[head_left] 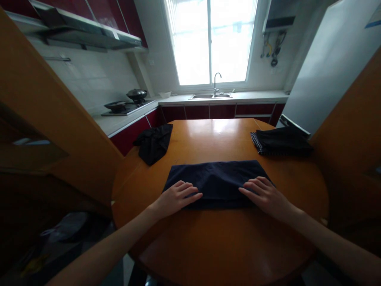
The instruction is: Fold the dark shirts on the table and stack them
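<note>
A dark navy folded piece of cloth (220,180), which looks like a garment, lies flat as a wide band across the wooden table (214,242). My left hand (178,195) rests on its near left part, palm down with the fingers stretched out. On the near right part lies my right hand (264,194), its fingers also extended and slightly apart. Neither hand grips the fabric. Both thumbs point inward over the cloth, and the parts of it beneath my palms are hidden.
A crumpled black cloth (154,143) lies at the table's far left edge. Folded dark clothes (281,142) are stacked at the far right. Beyond the table are a counter with a sink (211,96), a stove with a pan (115,106) and a lidded wok (137,94).
</note>
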The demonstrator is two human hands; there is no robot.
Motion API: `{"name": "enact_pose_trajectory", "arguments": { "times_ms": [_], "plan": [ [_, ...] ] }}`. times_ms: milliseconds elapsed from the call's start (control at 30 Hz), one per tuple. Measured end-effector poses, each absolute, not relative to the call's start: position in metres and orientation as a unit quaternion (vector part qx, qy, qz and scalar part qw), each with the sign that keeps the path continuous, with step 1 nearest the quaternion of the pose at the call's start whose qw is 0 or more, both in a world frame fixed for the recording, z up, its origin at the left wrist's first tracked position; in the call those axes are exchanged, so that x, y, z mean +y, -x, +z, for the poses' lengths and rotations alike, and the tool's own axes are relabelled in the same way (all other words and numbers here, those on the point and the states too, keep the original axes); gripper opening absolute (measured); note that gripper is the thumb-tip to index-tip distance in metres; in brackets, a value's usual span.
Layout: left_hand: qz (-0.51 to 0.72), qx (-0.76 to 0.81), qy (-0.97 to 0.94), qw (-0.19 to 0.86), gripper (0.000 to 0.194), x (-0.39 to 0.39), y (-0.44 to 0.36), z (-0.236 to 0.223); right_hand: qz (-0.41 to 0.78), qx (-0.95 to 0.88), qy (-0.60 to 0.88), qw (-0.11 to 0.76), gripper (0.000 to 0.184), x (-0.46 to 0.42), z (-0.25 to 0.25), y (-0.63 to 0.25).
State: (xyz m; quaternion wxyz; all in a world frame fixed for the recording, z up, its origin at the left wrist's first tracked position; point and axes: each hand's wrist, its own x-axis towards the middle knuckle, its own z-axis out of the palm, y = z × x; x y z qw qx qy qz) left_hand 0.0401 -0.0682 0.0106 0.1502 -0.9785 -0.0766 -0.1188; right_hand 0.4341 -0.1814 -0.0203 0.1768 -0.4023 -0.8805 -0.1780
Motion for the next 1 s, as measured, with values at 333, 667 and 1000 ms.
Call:
{"name": "enact_pose_trajectory", "arguments": {
  "times_ms": [333,667,1000],
  "plan": [
    [-0.179,-0.068,0.980,0.048,0.016,-0.057,-0.062,0.020,-0.167,-0.889,0.380,0.195,0.014,-0.159,-0.010,-0.407],
    [-0.167,-0.107,0.979,0.043,0.024,-0.059,-0.060,0.030,-0.135,-0.864,0.424,0.234,0.014,-0.152,-0.001,-0.398],
    [-0.092,-0.092,0.969,0.209,0.010,-0.078,-0.058,0.016,-0.136,-0.862,0.421,0.247,0.015,-0.151,-0.001,-0.397]
  ]
}}
